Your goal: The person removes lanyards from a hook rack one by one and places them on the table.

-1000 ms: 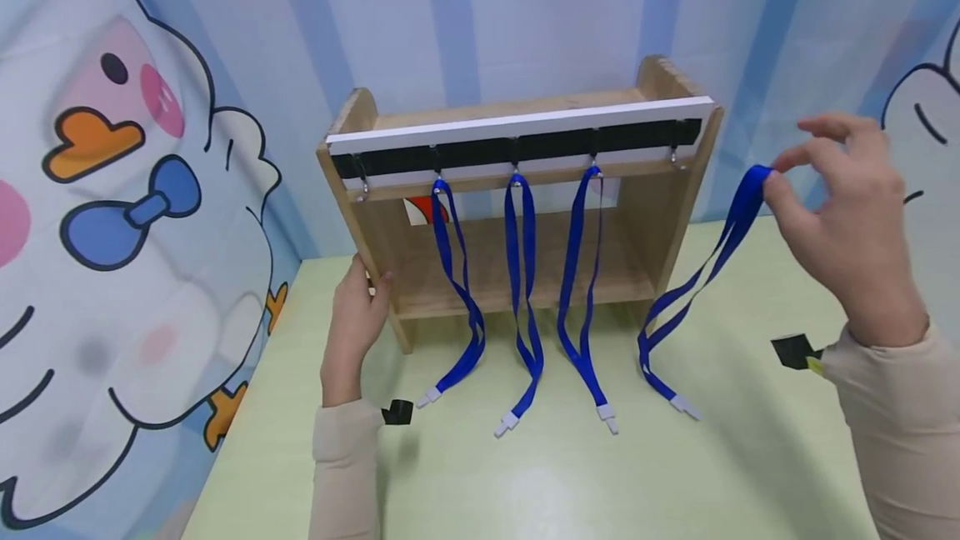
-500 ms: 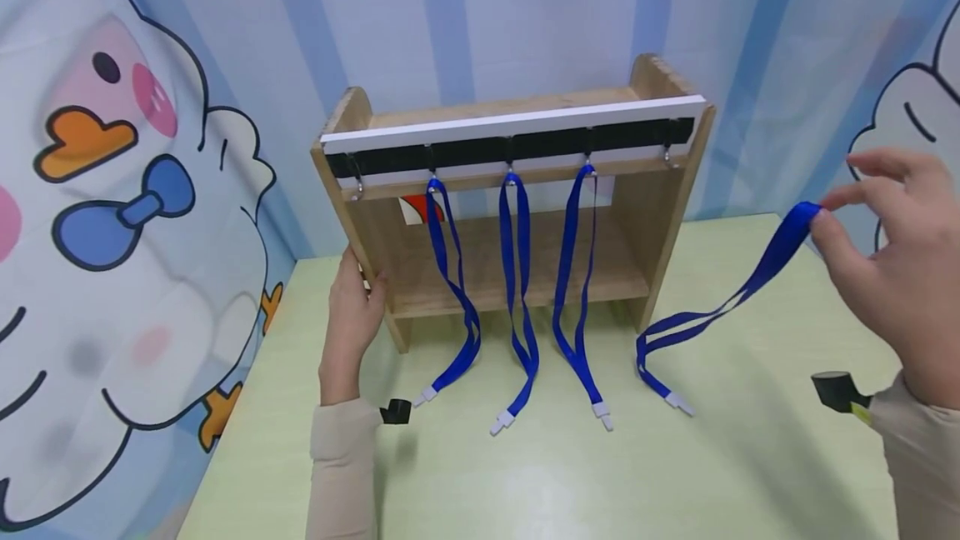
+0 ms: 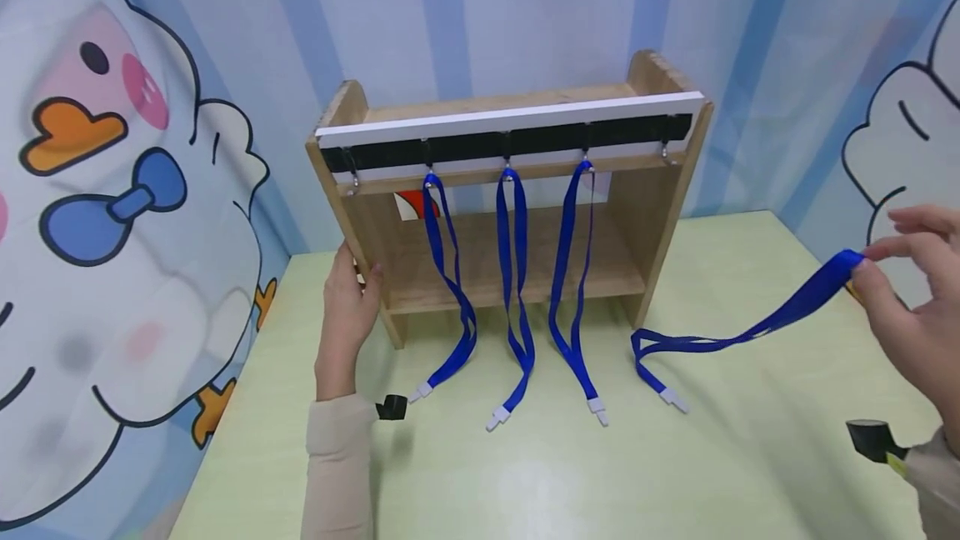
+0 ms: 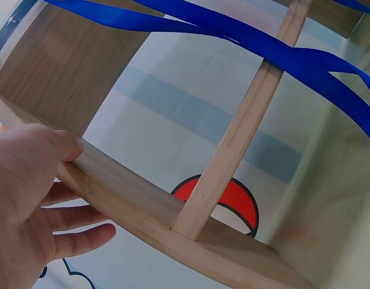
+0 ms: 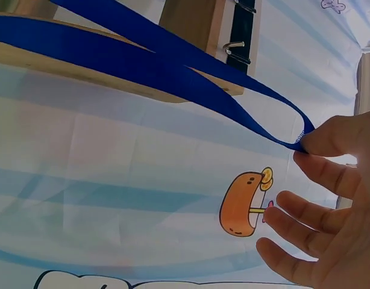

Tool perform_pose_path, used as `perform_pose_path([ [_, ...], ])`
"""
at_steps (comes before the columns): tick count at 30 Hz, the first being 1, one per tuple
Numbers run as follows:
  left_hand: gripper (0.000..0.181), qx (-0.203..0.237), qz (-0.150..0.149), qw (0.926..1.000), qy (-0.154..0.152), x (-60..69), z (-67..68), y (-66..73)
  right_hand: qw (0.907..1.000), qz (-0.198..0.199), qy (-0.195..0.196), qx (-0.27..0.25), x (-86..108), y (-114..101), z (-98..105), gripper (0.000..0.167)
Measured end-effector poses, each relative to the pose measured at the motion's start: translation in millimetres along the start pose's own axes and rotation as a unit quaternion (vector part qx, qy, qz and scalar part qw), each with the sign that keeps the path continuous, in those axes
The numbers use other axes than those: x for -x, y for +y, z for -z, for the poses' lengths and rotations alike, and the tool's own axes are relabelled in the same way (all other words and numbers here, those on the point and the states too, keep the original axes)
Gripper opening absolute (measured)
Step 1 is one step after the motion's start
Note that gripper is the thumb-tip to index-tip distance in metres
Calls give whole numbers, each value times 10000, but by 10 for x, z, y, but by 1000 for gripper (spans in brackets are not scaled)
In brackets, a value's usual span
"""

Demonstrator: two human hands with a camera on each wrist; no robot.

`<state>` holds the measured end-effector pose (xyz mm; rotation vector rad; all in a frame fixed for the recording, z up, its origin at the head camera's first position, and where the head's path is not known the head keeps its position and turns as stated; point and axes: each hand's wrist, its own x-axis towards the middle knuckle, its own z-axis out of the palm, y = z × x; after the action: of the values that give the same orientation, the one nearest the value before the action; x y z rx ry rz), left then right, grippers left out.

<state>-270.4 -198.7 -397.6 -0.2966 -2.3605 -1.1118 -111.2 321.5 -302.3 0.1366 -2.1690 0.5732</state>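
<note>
- While the left hand (image 3: 351, 302) is steadying the wooden shelf (image 3: 652, 223), the right hand (image 3: 926, 323) is drawing the loose lanyard (image 3: 806, 298) outward.
- Change over the last 1 s: right hand is moving right and down, away from the shelf; the strap is sloping much less steeply, while its white clip (image 3: 673, 399) is staying about put on the table (image 3: 525, 490).
- Meaning, best guess: the strap is being stretched out beside the shelf, and its loop is now sitting well apart from the hooks.
- Right hand: thumb and 1 finger are pinching the loop end; the other 3 fingers are spreading loosely, per the right wrist view.
- Left hand: it is gripping the left side panel, thumb lying over the front edge, other fingers reaching round outside.
- Loose lanyard: it is running from right hand down to just beside the shelf's right leg, then bending forward to the clip; cannot tell how much of it is touching the table.
- Rack: 5 hooks are showing along the black strip (image 3: 465, 146); the middle 3 are carrying the left lanyard (image 3: 432, 227), middle lanyard (image 3: 502, 240) and right lanyard (image 3: 567, 227), 1 each. Leftmost hook (image 3: 355, 182) and rightmost hook (image 3: 665, 152) are bearing no strap.
- Shelf compartment: those 3 straps are hanging in front of it, not lying inside; the backdrop (image 3: 525, 23) is showing through behind.
</note>
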Motion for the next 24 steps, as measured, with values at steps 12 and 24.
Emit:
perform_pose_path([
  [12,56,13,113,9999,-10,11,17,-11,9995,294,-62,50,314,-22,-27,66],
  [24,55,-20,158,9999,-58,15,1,-17,9918,538,-1121,-287,575,-185,-435,17],
])
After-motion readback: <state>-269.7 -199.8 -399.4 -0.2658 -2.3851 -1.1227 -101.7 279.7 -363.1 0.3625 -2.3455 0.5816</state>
